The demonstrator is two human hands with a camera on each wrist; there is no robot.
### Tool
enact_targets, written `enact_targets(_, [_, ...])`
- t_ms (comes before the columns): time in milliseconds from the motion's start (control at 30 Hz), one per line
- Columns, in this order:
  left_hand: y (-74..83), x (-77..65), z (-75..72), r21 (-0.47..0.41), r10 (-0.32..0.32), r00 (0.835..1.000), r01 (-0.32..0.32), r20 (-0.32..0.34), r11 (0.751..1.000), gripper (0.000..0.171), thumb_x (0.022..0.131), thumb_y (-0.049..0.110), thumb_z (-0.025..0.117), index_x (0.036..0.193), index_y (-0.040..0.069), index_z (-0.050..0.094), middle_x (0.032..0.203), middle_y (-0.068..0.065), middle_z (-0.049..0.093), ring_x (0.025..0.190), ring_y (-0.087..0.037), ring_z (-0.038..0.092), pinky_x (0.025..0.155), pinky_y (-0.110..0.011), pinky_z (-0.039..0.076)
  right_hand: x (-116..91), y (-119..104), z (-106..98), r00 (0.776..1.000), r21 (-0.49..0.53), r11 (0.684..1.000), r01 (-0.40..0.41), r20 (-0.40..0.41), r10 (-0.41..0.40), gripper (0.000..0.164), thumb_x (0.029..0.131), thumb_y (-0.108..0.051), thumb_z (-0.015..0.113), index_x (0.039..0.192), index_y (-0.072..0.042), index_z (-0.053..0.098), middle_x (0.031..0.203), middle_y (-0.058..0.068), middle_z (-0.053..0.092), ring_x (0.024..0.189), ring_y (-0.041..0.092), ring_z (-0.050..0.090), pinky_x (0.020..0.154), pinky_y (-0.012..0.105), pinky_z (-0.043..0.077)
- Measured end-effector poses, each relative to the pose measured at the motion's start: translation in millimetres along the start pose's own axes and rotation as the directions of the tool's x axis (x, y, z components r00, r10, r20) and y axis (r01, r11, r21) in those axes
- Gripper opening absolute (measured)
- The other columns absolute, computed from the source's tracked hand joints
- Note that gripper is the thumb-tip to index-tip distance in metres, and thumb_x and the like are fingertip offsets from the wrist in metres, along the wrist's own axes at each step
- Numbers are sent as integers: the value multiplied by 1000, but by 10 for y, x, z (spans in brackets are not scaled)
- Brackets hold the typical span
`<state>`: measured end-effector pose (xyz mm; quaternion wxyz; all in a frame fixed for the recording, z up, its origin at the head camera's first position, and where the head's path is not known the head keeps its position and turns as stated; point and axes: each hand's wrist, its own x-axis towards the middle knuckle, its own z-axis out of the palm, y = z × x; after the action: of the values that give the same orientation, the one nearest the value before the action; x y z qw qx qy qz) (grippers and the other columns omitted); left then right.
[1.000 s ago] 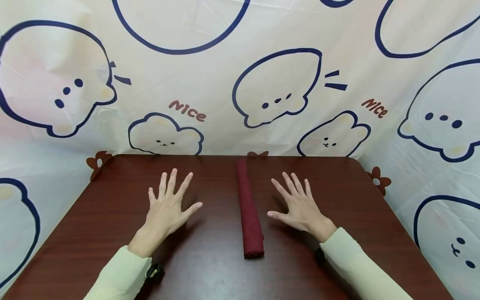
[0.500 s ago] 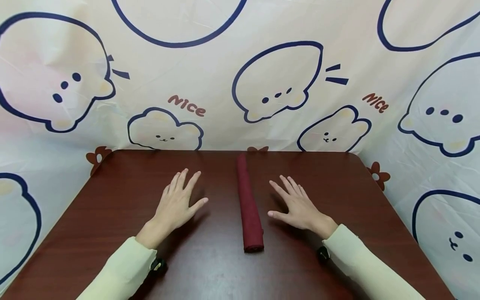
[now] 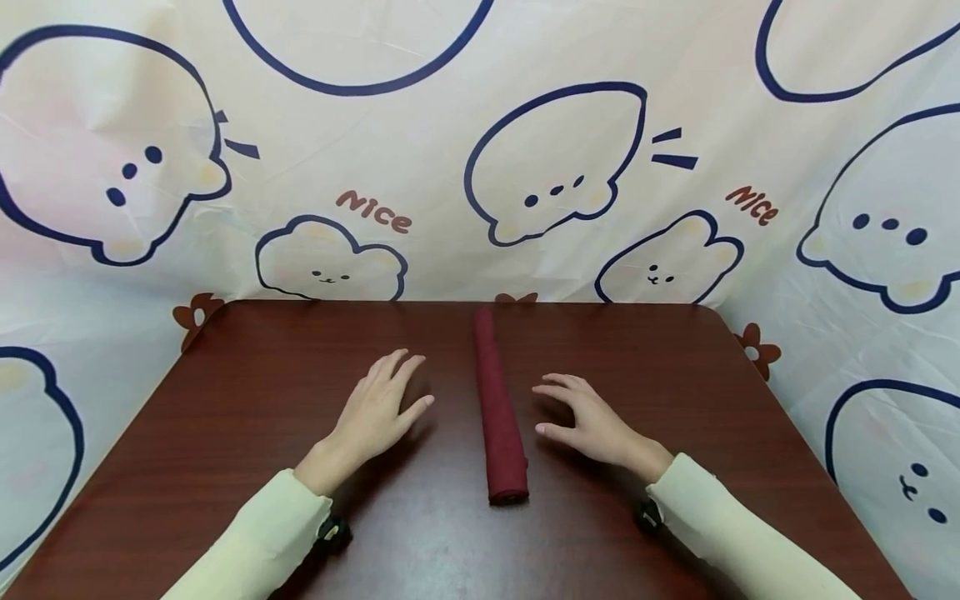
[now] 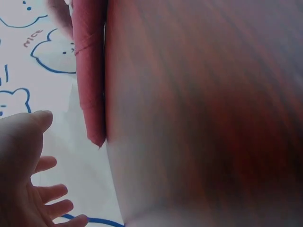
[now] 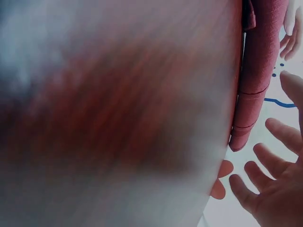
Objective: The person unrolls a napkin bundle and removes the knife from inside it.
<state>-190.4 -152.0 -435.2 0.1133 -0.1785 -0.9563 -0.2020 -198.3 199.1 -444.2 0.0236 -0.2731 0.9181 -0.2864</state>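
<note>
A dark red cloth roll (image 3: 498, 408) lies lengthwise on the brown table, its near end showing the rolled layers. To its left, my left hand (image 3: 375, 412) hovers with fingers apart from the thumb and touches nothing. My right hand (image 3: 596, 421) is on the other side, fingers slightly bent, also apart from the roll. In the left wrist view the cloth roll (image 4: 90, 71) stands beyond the thumb of the left hand (image 4: 23, 165). The right wrist view has the roll (image 5: 260, 71) beside the spread fingers of the right hand (image 5: 279, 184).
The brown wood-grain table (image 3: 225, 400) has rounded far corners. A pale curtain (image 3: 435, 167) with blue cartoon outlines hangs close behind its far edge and along both sides. Dark bands (image 3: 333, 533) sit at the wrists under pale sleeves (image 3: 255, 533).
My left hand has moved right, closer to the cloth roll. The right hand's fingers have drawn together and bent a little. The roll stays where it lay; the head view has shifted slightly.
</note>
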Motion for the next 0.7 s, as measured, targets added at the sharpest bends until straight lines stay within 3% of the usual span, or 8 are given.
enact_targets(167, [96, 18, 8, -42, 8, 1000, -7, 23, 999, 58, 97, 40, 65, 147, 13, 51, 152, -19, 46, 142, -41, 42, 103, -65, 45, -40, -2, 24, 1000, 21, 1000, -1, -9, 2, 50, 92, -34, 74, 137, -15, 62, 145, 8, 55, 138, 30, 47, 113, 55, 40])
enact_targets(500, [378, 75, 39, -98, 33, 995, -24, 95, 995, 56, 97, 38, 68, 146, 16, 52, 153, -16, 47, 142, -37, 44, 105, -63, 45, -53, -64, 15, 991, 51, 996, 74, 108, -79, 28, 92, -20, 75, 120, -15, 71, 121, -2, 67, 117, 19, 60, 102, 47, 49])
enact_targets(700, [597, 97, 125, -158, 120, 973, -89, 200, 983, 69, 91, 46, 73, 149, 19, 48, 156, -14, 43, 145, -36, 41, 109, -61, 44, -39, -141, 21, 980, 131, 989, 75, 175, -97, 18, 91, -13, 75, 109, -17, 75, 108, -4, 69, 106, 17, 62, 92, 36, 52])
